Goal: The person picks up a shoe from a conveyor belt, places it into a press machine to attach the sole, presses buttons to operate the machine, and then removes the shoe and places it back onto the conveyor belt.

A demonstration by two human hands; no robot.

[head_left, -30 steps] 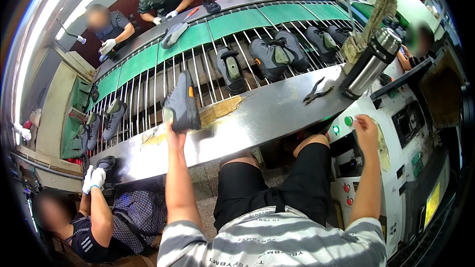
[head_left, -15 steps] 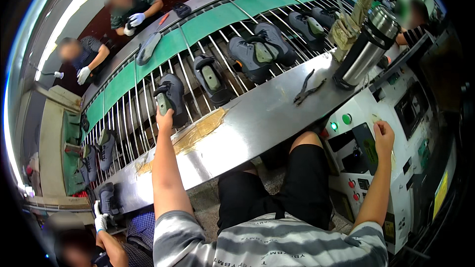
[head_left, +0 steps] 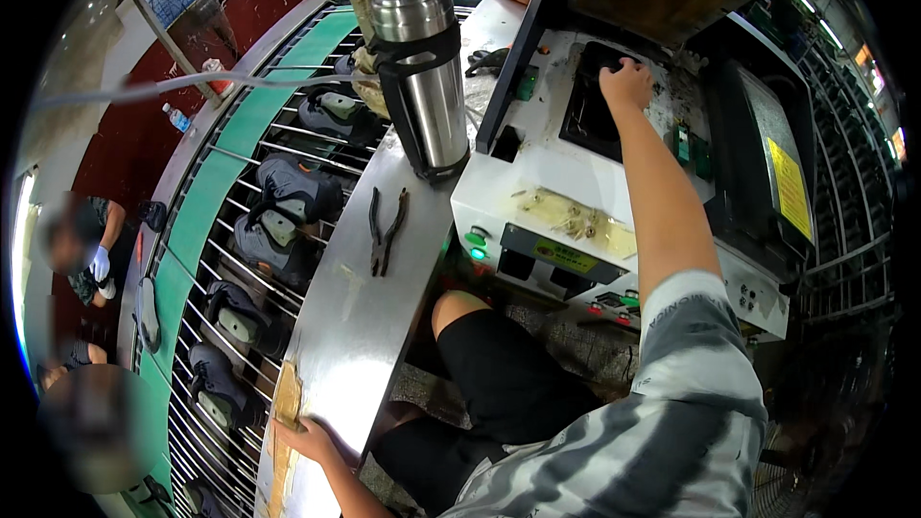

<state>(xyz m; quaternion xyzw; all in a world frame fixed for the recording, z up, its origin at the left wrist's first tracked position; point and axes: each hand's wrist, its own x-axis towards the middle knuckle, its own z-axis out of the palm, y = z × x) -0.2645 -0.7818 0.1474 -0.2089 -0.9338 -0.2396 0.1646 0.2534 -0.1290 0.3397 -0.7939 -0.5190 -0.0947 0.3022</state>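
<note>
My right hand (head_left: 627, 85) reaches over the white machine (head_left: 537, 149), its fingers curled down at a dark rectangular recess (head_left: 587, 115) in the top. What those fingers grip is too dark to name. Low on the left, my left hand (head_left: 305, 439) rests by the tan tape (head_left: 288, 388) on the metal ledge (head_left: 350, 326), fingers partly apart, with no shoe in it. Closest to that hand, a grey shoe (head_left: 213, 374) with a pale green last (head_left: 216, 410) inside lies on the rails. Another grey shoe (head_left: 264, 331) lies just beyond it.
Pliers (head_left: 384, 235) lie on the ledge, and a steel flask (head_left: 432, 86) stands beside the machine. More grey shoes (head_left: 293, 187) sit along the metal rails. A hanging cable (head_left: 240, 82) crosses the upper left. Other people are at the far side and at the top.
My view has swung right toward the machine. My left hand has let go of the shoe's last and come back to the ledge. My right hand has reached forward over the machine's top.
</note>
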